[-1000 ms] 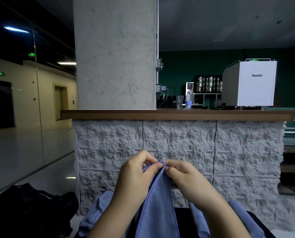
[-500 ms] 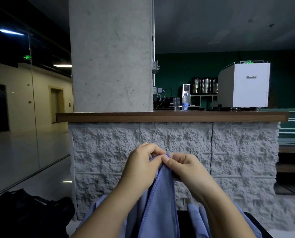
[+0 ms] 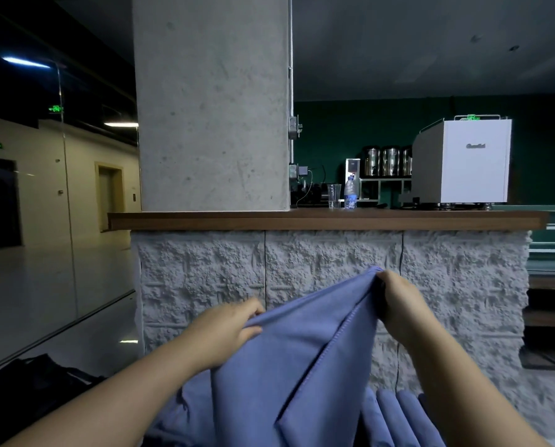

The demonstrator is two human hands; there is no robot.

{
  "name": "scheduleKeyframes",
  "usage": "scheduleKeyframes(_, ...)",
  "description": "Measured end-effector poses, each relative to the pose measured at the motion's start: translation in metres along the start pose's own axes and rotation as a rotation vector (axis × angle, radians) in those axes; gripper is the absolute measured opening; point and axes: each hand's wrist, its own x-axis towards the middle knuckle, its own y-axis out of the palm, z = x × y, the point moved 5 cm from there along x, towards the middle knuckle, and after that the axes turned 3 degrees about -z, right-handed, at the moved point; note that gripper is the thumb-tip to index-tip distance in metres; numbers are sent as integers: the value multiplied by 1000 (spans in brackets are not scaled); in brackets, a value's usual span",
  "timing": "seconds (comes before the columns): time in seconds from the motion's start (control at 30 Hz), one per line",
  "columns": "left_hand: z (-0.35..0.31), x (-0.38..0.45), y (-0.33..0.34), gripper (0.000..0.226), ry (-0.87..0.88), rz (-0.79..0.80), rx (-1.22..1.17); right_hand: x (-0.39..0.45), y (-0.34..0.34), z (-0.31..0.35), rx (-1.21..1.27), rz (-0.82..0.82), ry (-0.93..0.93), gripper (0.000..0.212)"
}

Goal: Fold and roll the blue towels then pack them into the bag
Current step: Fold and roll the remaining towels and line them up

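A blue towel [image 3: 289, 359] hangs in the air in front of me, stretched along its top edge between both hands. My left hand [image 3: 224, 330] pinches that edge at the lower left. My right hand [image 3: 398, 301] grips a bunched corner higher up on the right. More blue towels [image 3: 398, 417] lie crumpled below, partly hidden by the held towel and my arms. A dark bag [image 3: 34, 391] sits at the lower left, its opening not visible.
A rough white stone counter [image 3: 318, 262] with a wooden top [image 3: 327, 219] stands right ahead, under a concrete pillar [image 3: 211, 101]. A plastic cup [image 3: 334, 195], a water bottle [image 3: 350, 192] and a white machine [image 3: 463, 161] stand on it. A glossy floor [image 3: 43, 285] stretches left.
My hands were pinching the towel close together. They have since drawn apart, the right up and right, the left down and left, spreading the towel's top edge.
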Motion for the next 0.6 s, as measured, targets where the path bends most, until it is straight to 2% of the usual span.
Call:
scheduleKeyframes(0.07, 20, -10, 0, 38, 8, -11, 161, 11, -18, -9, 36, -19, 34, 12)
scheduleKeyframes(0.13, 30, -18, -3, 61, 34, -8, 273, 22, -31, -21, -77, -13, -2, 18)
scheduleKeyframes(0.17, 31, -20, -8, 58, 24, -24, 264, 23, -36, -26, -160, -15, -30, 20)
scheduleKeyframes(0.23, 30, -20, -15, 39, -6, -59, 265, 27, -39, -35, -296, -43, -95, 20)
scheduleKeyframes(0.27, 28, -20, -18, 35, 32, -124, 294, 28, -40, -37, -345, -65, -122, 22)
scheduleKeyframes(0.37, 34, -13, -21, 57, 116, -231, 474, 25, -39, -34, -444, -85, -203, 29)
scheduleKeyframes(0.43, 39, -9, -18, 51, 78, -238, 500, 20, -36, -29, -461, -72, -262, 28)
scheduleKeyframes(0.5, 37, -6, -19, 29, 38, -259, 523, 16, -31, -24, -476, -74, -295, 29)
scheduleKeyframes(0.53, 38, -5, -19, 20, -43, -230, 552, 13, -28, -22, -477, -74, -310, 29)
scheduleKeyframes(0.6, 43, -3, -12, 25, -175, -120, 552, 8, -22, -20, -466, -72, -341, 31)
